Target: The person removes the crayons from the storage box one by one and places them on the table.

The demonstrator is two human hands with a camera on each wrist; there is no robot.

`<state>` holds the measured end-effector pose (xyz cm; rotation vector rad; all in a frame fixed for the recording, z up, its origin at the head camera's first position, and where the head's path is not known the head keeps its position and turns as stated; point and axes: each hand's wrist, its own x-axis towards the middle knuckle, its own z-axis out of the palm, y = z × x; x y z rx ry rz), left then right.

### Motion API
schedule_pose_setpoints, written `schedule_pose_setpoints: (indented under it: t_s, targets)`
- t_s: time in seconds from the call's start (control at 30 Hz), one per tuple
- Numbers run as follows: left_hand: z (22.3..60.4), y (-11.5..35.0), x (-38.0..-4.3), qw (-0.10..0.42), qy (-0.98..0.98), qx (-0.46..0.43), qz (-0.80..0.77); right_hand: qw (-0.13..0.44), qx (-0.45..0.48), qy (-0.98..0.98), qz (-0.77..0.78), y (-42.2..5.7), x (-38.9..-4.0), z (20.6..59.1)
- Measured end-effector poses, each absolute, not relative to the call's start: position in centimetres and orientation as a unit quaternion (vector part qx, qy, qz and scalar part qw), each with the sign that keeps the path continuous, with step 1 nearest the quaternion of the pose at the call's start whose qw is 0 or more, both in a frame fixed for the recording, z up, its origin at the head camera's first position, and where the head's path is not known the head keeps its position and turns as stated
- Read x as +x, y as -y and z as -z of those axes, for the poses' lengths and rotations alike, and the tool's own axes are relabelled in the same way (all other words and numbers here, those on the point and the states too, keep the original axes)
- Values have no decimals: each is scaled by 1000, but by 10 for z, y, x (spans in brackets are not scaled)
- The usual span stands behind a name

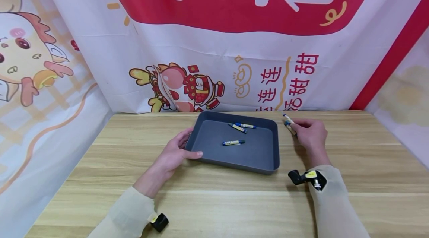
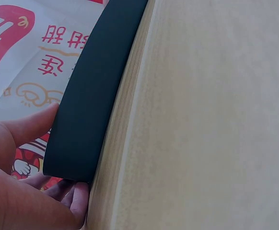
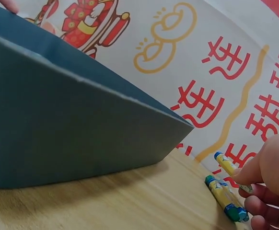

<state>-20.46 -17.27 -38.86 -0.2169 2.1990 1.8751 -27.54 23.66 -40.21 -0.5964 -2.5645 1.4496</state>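
A dark grey rectangular tray [image 1: 256, 154] sits on the table with several crayons in it: one [image 1: 233, 142] near the middle, and two crossing close to the back, one of them a crayon [image 1: 245, 125] with blue ends. My left hand [image 1: 174, 152] grips the tray's left front corner, thumb over the rim and fingers around the outer wall [image 2: 84, 110]. Right of the tray, my right hand [image 1: 311, 133] pinches a yellow-wrapped crayon [image 3: 226, 163] with a blue end between thumb and fingers. Under it, green-ended crayons [image 3: 222, 198] lie on the table, partly hidden by the fingers.
The wooden table [image 1: 221, 208] runs back to a white and red printed cloth [image 1: 207, 51] hanging behind it. More printed cloth [image 1: 60, 126] hangs at the left side. Both sleeves carry small black wrist cameras [image 1: 160, 223].
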Motion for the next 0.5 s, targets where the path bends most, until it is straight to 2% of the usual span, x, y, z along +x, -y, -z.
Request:
schedule_pose_setpoints:
  t_s: [0.5]
  targets:
    - [389, 173, -204, 122, -754, -74, -641, 70, -216, 849, -477, -241, -277, 407]
